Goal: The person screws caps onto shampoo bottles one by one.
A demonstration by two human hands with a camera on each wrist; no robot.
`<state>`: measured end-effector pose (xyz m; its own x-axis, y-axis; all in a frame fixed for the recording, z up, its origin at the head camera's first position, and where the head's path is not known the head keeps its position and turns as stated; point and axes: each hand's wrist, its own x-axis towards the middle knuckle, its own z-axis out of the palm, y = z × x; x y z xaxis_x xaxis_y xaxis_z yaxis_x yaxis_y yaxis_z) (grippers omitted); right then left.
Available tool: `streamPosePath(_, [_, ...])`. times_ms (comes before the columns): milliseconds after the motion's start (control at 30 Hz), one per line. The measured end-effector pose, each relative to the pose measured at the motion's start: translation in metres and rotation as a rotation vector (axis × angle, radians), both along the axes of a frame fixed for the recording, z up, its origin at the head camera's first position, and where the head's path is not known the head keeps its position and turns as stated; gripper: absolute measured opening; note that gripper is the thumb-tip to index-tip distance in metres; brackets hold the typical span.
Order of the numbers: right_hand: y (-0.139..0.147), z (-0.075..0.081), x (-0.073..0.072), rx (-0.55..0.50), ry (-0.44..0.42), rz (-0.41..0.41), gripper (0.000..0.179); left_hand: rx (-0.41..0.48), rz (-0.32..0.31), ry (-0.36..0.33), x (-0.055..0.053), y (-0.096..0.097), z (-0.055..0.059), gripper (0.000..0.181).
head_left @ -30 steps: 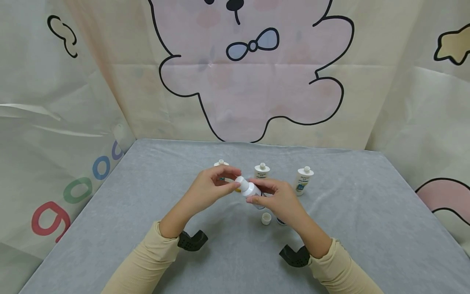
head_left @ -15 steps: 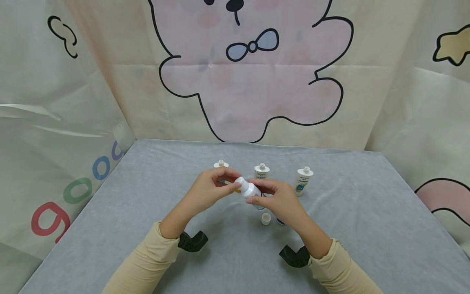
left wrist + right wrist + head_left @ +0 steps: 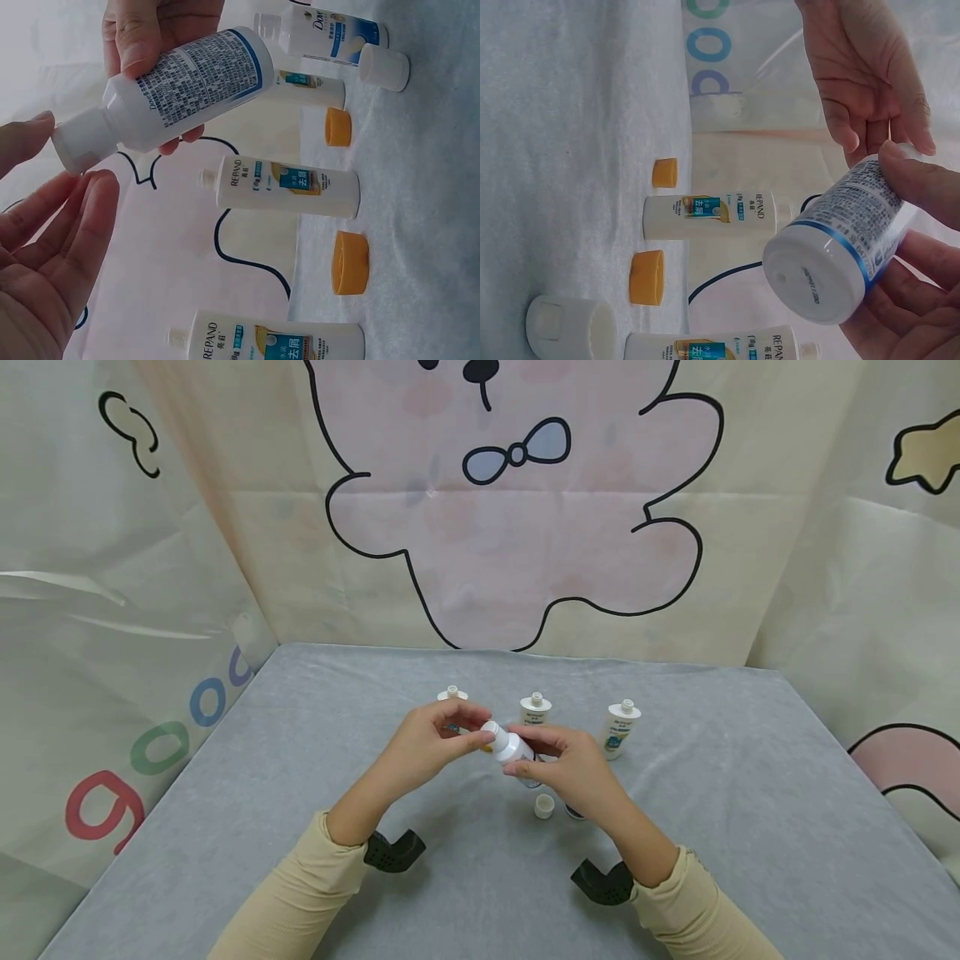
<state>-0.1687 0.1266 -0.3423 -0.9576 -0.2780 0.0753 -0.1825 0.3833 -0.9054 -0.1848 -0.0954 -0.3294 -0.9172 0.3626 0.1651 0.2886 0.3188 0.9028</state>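
Note:
A white Dove bottle (image 3: 513, 750) with a blue band and small print is held tilted above the table, its capped end toward the left. My right hand (image 3: 572, 768) grips its body, thumb on the near side and fingers on the far side. My left hand (image 3: 431, 745) pinches the white cap (image 3: 84, 140) between thumb and fingertips. In the left wrist view a second Dove bottle (image 3: 330, 34) stands uncapped, with a loose white cap (image 3: 384, 67) beside it. In the head view my right hand hides most of that bottle.
Three white REPAND bottles, the left (image 3: 452, 693), middle (image 3: 535, 708) and right (image 3: 619, 728), stand uncapped in a row farther back. Orange caps (image 3: 350, 262) lie in front of them on the grey cloth (image 3: 300, 760). A printed curtain hangs behind the table.

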Motion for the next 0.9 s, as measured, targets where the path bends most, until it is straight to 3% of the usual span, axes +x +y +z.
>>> streamPosePath(167, [0.0001,-0.0005,-0.0002,0.005,0.005,0.005,0.043,0.003,-0.004,0.005,-0.0009,0.0,-0.0017,0.026])
streamPosePath(433, [0.0006,-0.0009,-0.001,0.02,0.011,0.005,0.043,0.016,-0.06,0.008,0.0,-0.0015,-0.0013,0.032])
streamPosePath(733, [0.0009,-0.0011,-0.0014,0.019,0.014,0.009,0.043,-0.003,0.004,0.02,-0.0001,0.0003,-0.0009,0.03])
streamPosePath(900, [0.0015,-0.002,-0.0018,0.024,0.025,0.013,0.042,-0.006,-0.006,0.028,-0.0002,0.0006,-0.0012,0.025])
